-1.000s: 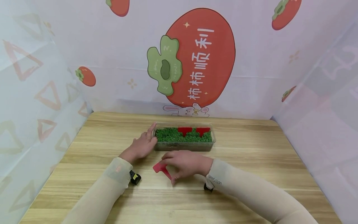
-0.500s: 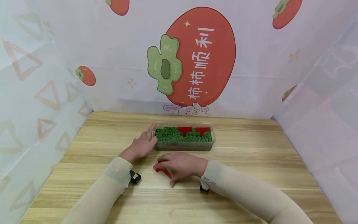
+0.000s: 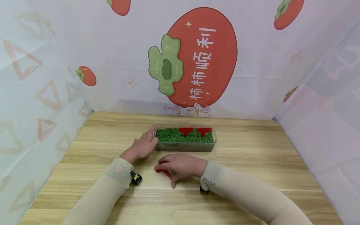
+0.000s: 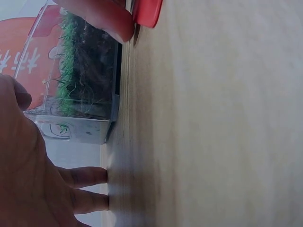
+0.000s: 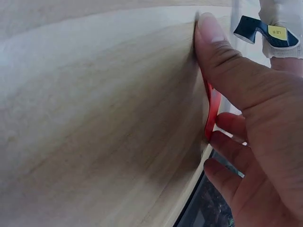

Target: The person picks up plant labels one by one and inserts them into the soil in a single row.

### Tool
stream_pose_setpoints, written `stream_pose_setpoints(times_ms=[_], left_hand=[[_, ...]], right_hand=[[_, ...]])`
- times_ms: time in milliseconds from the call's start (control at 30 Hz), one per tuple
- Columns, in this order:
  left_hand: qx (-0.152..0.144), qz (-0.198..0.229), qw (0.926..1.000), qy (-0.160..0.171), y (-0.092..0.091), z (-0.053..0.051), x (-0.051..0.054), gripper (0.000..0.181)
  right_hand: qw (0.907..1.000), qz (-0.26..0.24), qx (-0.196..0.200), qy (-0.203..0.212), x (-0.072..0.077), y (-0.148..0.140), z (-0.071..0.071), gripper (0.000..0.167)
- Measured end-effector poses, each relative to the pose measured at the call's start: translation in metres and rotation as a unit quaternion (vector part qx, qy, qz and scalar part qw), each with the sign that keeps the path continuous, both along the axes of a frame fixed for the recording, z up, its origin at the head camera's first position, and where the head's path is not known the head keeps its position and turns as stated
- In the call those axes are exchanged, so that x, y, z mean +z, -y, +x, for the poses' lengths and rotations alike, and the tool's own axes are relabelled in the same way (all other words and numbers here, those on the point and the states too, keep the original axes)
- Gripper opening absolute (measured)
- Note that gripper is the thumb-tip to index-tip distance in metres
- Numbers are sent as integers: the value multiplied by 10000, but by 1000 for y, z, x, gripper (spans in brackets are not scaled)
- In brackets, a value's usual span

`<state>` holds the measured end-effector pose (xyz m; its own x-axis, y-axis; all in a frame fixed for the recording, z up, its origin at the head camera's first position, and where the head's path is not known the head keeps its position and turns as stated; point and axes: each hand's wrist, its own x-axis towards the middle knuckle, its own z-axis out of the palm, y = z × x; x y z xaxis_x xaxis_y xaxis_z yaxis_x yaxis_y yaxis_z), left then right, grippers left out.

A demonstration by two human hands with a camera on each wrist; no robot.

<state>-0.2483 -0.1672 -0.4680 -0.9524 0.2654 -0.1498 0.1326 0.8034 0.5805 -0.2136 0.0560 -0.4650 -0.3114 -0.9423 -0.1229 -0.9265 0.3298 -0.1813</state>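
A clear plastic box (image 3: 184, 147) with green artificial-looking grass (image 3: 171, 134) and dark filling stands on the table. Two red T-shaped plant labels (image 3: 186, 130) stick up from the right half of the grass. At the box's left end is my left hand (image 3: 142, 147); in the left wrist view its thumb is by the rim and straight fingers (image 4: 90, 176) touch the tabletop. My right hand (image 3: 182, 165) grips another red plant label (image 5: 214, 106) low at the table, in front of the box. Its thumb is at the stem end, its fingers at the wide end. The hand partly hides this label.
The wooden table (image 3: 253, 175) reaches to a printed cloth backdrop (image 3: 121, 47), with cloth on both sides. A black wrist camera (image 3: 136, 178) hangs under my left sleeve, and a dark device shows beneath the right cuff.
My right hand has shifted slightly left and toward me, covering more of the red plant label. The left hand and the box stay where they were.
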Motion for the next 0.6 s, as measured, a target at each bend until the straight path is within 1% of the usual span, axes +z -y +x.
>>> stream_pose_setpoints(times_ms=[233,433,600], left_hand=[[10,-8,10000,15,0,0,0,65],[25,-4,10000,38,0,0,0,65],[21,-6,10000,29,1,0,-1,65]], right_hand=[[10000,-53,-8,3,-2,0,-1,92],[9998,-172,58,-109,-2,1,-1,93],[9996,-147,-89,-219,-1,2,0,99]])
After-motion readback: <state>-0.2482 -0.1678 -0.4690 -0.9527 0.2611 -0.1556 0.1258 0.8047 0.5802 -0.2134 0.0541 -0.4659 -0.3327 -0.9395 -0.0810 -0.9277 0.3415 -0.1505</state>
